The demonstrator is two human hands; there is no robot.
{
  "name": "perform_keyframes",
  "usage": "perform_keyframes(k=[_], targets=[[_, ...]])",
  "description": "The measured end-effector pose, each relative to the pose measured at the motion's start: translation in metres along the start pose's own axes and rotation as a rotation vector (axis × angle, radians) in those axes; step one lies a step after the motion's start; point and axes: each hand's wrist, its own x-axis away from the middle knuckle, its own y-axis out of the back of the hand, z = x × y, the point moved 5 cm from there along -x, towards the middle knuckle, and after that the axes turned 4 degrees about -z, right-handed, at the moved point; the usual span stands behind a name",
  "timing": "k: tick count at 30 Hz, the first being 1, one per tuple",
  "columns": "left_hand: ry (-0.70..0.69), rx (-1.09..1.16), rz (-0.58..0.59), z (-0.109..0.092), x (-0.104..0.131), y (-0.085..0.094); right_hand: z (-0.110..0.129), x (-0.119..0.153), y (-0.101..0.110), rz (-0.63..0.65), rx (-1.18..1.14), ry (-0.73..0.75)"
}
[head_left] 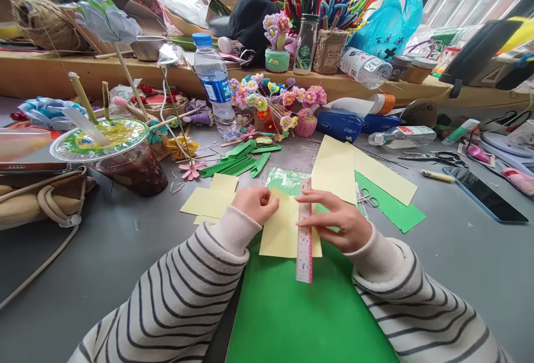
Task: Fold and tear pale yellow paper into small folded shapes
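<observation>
A pale yellow sheet of paper lies on a green cutting mat or board in front of me. Across its right part runs a narrow ruler with a pink patterned edge, its near end reaching past the paper. My right hand grips the ruler, fingers reaching over to its left edge. At the paper's upper left, my left hand is closed, fingers curled against the sheet; whether it pinches anything is hidden. Smaller yellow paper pieces lie left of that hand.
Small scissors lie on a green paper strip at right, near more yellow paper. A phone is farther right. At left, a lidded drink cup leans; a water bottle stands behind cut green strips.
</observation>
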Motion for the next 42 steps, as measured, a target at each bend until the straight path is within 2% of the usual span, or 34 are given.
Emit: perform_keyframes(k=[2, 3, 6, 10, 12, 18, 28, 38, 42], targets=[[-0.006, 0.009, 0.008, -0.001, 0.001, -0.007, -0.007, 0.008, -0.015, 0.104, 0.040, -0.012], [-0.007, 0.016, 0.012, -0.001, 0.001, -0.008, -0.012, 0.011, -0.016, 0.062, 0.055, -0.077], [0.001, 0.042, 0.028, 0.000, 0.002, -0.009, -0.022, 0.018, -0.018, 0.047, 0.136, -0.253], [0.009, 0.037, 0.029, 0.000, 0.002, -0.008, -0.026, 0.025, -0.025, 0.209, 0.260, -0.341], [0.004, 0.018, 0.015, -0.001, 0.003, -0.008, -0.027, 0.026, -0.028, 0.253, 0.289, -0.356], [-0.008, 0.004, -0.014, 0.000, 0.003, -0.009, -0.020, 0.019, -0.035, 0.275, 0.368, -0.370], [-0.006, 0.015, -0.004, -0.002, 0.004, -0.009, -0.014, 0.014, -0.039, 0.263, 0.365, -0.381], [-0.007, 0.009, -0.001, -0.002, 0.004, -0.011, -0.014, 0.016, -0.038, 0.365, 0.337, -0.396], [-0.009, 0.017, -0.002, -0.002, 0.003, -0.011, -0.014, 0.018, -0.037, 0.320, 0.296, -0.379]])
